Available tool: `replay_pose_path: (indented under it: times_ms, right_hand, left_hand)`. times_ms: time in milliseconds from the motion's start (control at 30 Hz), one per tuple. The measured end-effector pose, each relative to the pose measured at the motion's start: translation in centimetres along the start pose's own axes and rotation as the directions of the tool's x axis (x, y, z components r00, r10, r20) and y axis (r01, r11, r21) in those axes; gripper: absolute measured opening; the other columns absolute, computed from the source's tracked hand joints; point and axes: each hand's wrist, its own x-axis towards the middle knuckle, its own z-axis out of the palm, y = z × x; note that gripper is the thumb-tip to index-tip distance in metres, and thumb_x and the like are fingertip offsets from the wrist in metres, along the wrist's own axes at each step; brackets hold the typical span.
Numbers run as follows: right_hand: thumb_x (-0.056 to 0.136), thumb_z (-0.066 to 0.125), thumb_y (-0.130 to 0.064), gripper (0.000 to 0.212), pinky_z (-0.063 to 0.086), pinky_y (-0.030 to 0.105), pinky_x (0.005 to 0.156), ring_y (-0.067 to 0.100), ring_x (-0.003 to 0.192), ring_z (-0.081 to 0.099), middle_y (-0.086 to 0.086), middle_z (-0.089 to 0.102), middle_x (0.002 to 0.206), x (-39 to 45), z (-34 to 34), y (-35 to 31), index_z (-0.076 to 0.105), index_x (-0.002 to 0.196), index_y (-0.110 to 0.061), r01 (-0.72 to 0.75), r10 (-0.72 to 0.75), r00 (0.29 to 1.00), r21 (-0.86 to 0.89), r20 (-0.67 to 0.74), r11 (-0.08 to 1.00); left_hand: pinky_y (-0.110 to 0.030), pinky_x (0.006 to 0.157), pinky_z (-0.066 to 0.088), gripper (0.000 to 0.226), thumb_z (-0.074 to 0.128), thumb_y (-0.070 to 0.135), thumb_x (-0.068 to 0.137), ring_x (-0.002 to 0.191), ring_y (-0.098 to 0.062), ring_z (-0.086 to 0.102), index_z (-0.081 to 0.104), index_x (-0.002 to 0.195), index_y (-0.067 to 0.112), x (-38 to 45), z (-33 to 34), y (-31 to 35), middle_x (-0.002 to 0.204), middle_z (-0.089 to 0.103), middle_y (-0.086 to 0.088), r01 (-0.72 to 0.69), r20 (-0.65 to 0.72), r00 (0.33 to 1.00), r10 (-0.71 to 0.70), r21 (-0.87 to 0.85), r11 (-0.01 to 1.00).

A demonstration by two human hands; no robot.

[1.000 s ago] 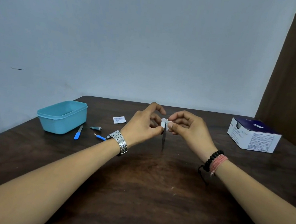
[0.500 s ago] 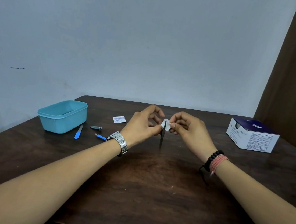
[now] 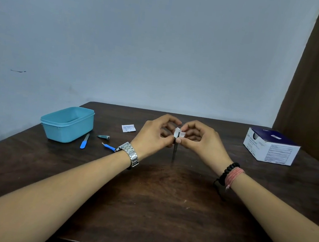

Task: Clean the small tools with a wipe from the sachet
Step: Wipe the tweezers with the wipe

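Midway over the dark wooden table (image 3: 146, 198), the left hand (image 3: 153, 138) pinches a thin dark metal tool (image 3: 174, 152) upright while the right hand (image 3: 201, 143) pinches a small white wipe (image 3: 179, 132) around its top.

A dark brown wooden table (image 3: 146, 198) stands against a pale wall. Near its far left corner sits an open light-blue plastic tub (image 3: 67, 124). Just beside the tub lie a blue-handled nail file (image 3: 84, 141), a small metal nail clipper (image 3: 103, 137) and a blue-handled cuticle tool (image 3: 109, 146). A torn white sachet (image 3: 128, 128) lies toward the far edge. A white and navy cardboard box (image 3: 271, 146) sits by the right edge.
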Motion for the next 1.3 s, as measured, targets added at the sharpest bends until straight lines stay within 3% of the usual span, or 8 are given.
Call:
replay_pose_path:
  times_ms: [167, 333, 533, 667, 767, 900, 1067, 1300]
  right_hand:
    - [0.078, 0.08, -0.021, 0.012, 0.06, 0.028, 0.069, 0.015, 0.078, 0.072, 0.002, 0.074, 0.084, 0.1, 0.0, 0.2, 0.068, 0.081, -0.02, -0.026, 0.028, 0.997, 0.024, -0.073, 0.999]
    - [0.082, 0.074, -0.007, 0.01, 0.06, 0.033, 0.071, 0.021, 0.074, 0.07, 0.015, 0.073, 0.089, 0.5, 0.0, 0.5, 0.067, 0.078, -0.013, -0.141, 0.168, 0.98, 0.22, -0.109, 0.965]
    - [0.081, 0.075, -0.004, 0.013, 0.058, 0.022, 0.066, 0.011, 0.068, 0.067, 0.006, 0.072, 0.079, 0.6, -0.1, 0.4, 0.065, 0.077, -0.012, -0.176, 0.223, 0.972, 0.402, -0.073, 0.899]
    - [0.083, 0.071, 0.001, 0.011, 0.056, 0.019, 0.061, 0.01, 0.064, 0.068, 0.004, 0.071, 0.07, 0.6, -0.6, 0.4, 0.065, 0.081, -0.008, -0.199, 0.247, 0.968, 0.488, -0.035, 0.85]
    - [0.085, 0.068, 0.002, 0.01, 0.055, 0.019, 0.061, 0.011, 0.065, 0.067, 0.006, 0.068, 0.071, 0.6, -0.6, 0.6, 0.066, 0.087, -0.008, -0.234, 0.264, 0.964, 0.514, 0.016, 0.825]
    - [0.088, 0.064, 0.004, 0.01, 0.056, 0.019, 0.066, 0.012, 0.069, 0.07, 0.008, 0.072, 0.079, 0.5, -0.3, 0.8, 0.066, 0.093, -0.004, -0.26, 0.275, 0.96, 0.544, 0.056, 0.798]
    - [0.088, 0.059, 0.008, 0.013, 0.057, 0.018, 0.065, 0.012, 0.067, 0.07, 0.01, 0.069, 0.079, 0.7, -0.4, 0.7, 0.063, 0.09, -0.003, -0.265, 0.316, 0.948, 0.649, 0.038, 0.714]
    - [0.086, 0.063, 0.006, 0.008, 0.057, 0.019, 0.066, 0.014, 0.069, 0.071, 0.012, 0.071, 0.08, 0.6, -0.4, 0.6, 0.065, 0.088, -0.002, -0.262, 0.33, 0.944, 0.65, 0.019, 0.713]
  left_hand:
    - [-0.029, 0.077, 0.06, 0.039, 0.067, 0.007, 0.085, 0.085, -0.009, 0.071, 0.057, 0.119, 0.022, 0.1, 0.5, -0.1, 0.098, 0.071, 0.002, -0.008, 0.002, 1.0, 0.009, -0.05, 0.999]
    - [-0.033, 0.089, 0.055, 0.044, 0.071, 0.009, 0.084, 0.095, -0.009, 0.07, 0.057, 0.124, 0.018, 0.0, 1.1, -1.1, 0.104, 0.072, 0.0, 0.074, 0.099, 0.993, -0.068, -0.055, 0.996]
    - [-0.037, 0.081, 0.057, 0.011, 0.065, 0.006, 0.089, 0.083, -0.024, 0.072, 0.066, 0.097, 0.014, -0.1, 1.8, -1.8, 0.079, 0.071, -0.003, 0.187, 0.174, 0.972, -0.156, -0.181, 0.965]
    - [-0.029, 0.071, 0.059, 0.025, 0.065, 0.003, 0.089, 0.076, -0.019, 0.072, 0.062, 0.113, 0.003, -0.1, 1.6, -1.6, 0.078, 0.069, -0.002, 0.239, 0.143, 0.967, -0.209, -0.241, 0.941]
    - [-0.028, 0.068, 0.059, 0.031, 0.066, 0.003, 0.088, 0.073, -0.018, 0.072, 0.06, 0.119, 0.006, -0.1, 1.4, -1.3, 0.078, 0.07, -0.004, 0.202, 0.103, 0.978, -0.183, -0.227, 0.953]
    - [-0.028, 0.066, 0.059, 0.033, 0.071, 0.008, 0.085, 0.073, -0.02, 0.074, 0.055, 0.107, 0.025, -0.1, 1.1, -1.0, 0.08, 0.073, -0.007, 0.109, 0.049, 0.994, -0.103, -0.16, 0.981]
    - [-0.027, 0.065, 0.059, 0.036, 0.074, 0.009, 0.083, 0.072, -0.016, 0.073, 0.052, 0.106, 0.027, -0.1, 1.3, -1.0, 0.078, 0.073, -0.004, 0.064, 0.052, 0.997, -0.058, -0.121, 0.991]
    - [-0.024, 0.065, 0.059, 0.031, 0.071, 0.01, 0.085, 0.071, -0.014, 0.073, 0.056, 0.105, 0.028, -0.3, 1.2, -0.7, 0.081, 0.073, -0.007, -0.02, 0.035, 0.999, 0.022, -0.052, 0.998]
